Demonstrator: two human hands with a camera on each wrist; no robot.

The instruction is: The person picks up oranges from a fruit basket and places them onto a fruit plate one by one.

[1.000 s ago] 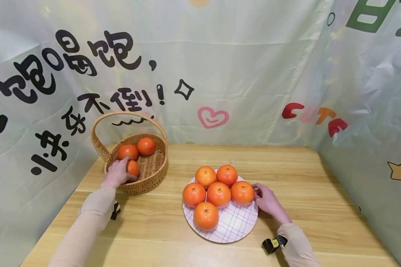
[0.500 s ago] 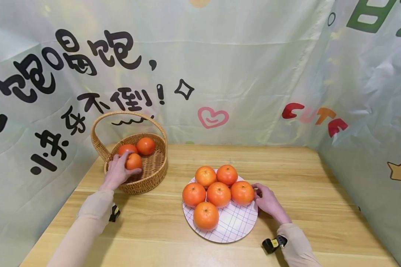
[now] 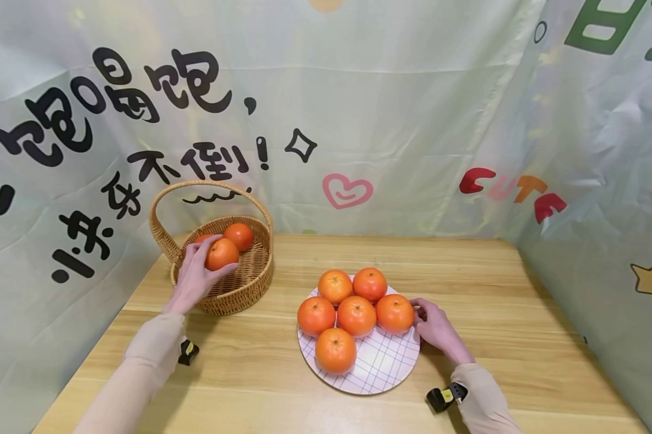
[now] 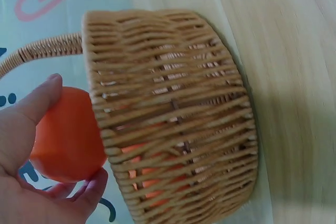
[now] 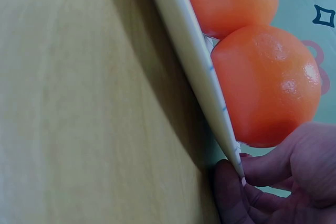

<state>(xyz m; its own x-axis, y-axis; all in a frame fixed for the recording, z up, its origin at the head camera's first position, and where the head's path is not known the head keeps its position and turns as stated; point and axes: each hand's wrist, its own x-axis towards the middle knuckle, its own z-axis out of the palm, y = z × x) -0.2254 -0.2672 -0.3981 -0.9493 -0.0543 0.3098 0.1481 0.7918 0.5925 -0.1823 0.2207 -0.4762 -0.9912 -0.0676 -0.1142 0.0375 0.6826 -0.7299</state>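
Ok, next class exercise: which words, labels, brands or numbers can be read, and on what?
"饱喝饱,": upper black lettering on the cloth backdrop; the character before it is cut off.
"快乐不倒!": lower black lettering, same cloth.
"CUTE": coloured lettering, cloth's right side.
Unreadable: green lettering, cut off.
Yellow labels on the black wrist boxes: too small.
None seen on the fruit, basket or plate.

Left sleeve [image 3: 136, 374]: was long, pale beige
Right sleeve [image 3: 484, 398]: matched left
Left wrist unit [image 3: 188, 352]: was black, yellow mark
Right wrist unit [image 3: 438, 399]: was black, boxy, yellow label
Left hand [image 3: 196, 276], right hand [image 3: 436, 327]: were bare
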